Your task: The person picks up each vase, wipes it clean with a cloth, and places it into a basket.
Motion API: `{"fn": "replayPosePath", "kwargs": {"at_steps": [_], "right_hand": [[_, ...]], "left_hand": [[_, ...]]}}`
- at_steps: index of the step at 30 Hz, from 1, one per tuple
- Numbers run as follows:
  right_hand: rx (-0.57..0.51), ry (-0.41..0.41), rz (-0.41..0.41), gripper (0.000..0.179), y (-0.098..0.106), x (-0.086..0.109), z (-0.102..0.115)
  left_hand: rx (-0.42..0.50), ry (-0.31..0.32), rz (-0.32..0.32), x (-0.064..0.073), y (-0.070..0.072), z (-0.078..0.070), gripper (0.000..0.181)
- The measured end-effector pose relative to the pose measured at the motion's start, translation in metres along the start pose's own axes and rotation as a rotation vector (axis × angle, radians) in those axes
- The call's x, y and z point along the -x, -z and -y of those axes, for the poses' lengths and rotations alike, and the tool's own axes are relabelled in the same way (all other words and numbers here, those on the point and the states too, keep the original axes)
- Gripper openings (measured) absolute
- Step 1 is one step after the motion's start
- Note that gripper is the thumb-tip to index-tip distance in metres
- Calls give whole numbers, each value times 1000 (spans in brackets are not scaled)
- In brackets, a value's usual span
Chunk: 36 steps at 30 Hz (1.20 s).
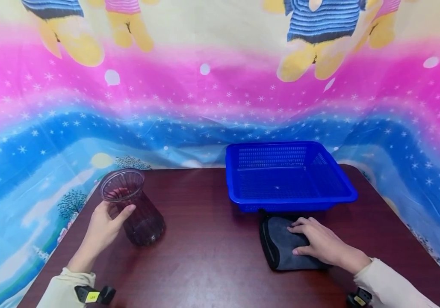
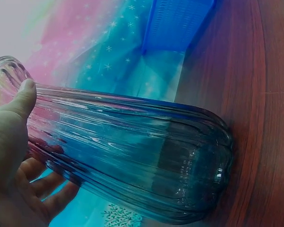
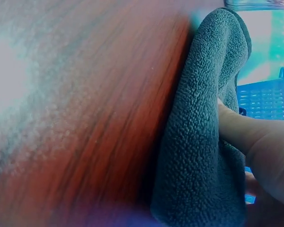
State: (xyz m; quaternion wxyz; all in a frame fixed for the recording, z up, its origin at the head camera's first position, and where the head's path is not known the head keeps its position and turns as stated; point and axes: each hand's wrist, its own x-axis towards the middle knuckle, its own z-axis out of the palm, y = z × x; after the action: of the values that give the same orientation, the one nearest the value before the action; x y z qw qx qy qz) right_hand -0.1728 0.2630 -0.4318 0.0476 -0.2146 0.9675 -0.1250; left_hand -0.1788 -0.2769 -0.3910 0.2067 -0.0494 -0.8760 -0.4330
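Observation:
At the left of the table, my left hand (image 1: pixel 102 229) grips a ribbed, see-through glass vase (image 1: pixel 144 220) just below its flared rim. In the left wrist view the thumb lies on the near side of the vase (image 2: pixel 128 146) and the other fingers go round behind it. Its base is at the tabletop. On the right, my right hand (image 1: pixel 321 244) holds a folded grey cloth (image 1: pixel 283 239) with dark edging, thumb and fingers spread apart over it. Seen from the right wrist, the thumb presses into a fold of the fuzzy cloth (image 3: pixel 194 132); the other fingers are mostly hidden.
A blue plastic basket (image 1: pixel 290 200) with perforated sides stands at the back right, just behind the cloth. The dark red-brown wooden table (image 1: pixel 204 256) ends at a printed curtain (image 1: pixel 189 98) that hangs along the back and both sides.

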Motion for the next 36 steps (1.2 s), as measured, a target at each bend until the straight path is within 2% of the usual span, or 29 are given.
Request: {"fn": "replayPosePath", "kwargs": {"at_steps": [8,13,18,27,36], "right_hand": [[-112,57,-36,38,-1,-4,-5],[-142,51,-18,33,-1,-6,-5],[-157,63,11,31,2,-7,-5],[-124,88,44,26,7,-4,-4],[-24,141,-85,21,3,-2,-4]], "left_hand": [[-6,-6,7,-1,1,2,44],[-18,9,13,0,2,5,47],[12,14,23,1,3,8,47],[38,-16,45,-1,2,5,42],[-18,-3,64,-3,7,1,43]]}}
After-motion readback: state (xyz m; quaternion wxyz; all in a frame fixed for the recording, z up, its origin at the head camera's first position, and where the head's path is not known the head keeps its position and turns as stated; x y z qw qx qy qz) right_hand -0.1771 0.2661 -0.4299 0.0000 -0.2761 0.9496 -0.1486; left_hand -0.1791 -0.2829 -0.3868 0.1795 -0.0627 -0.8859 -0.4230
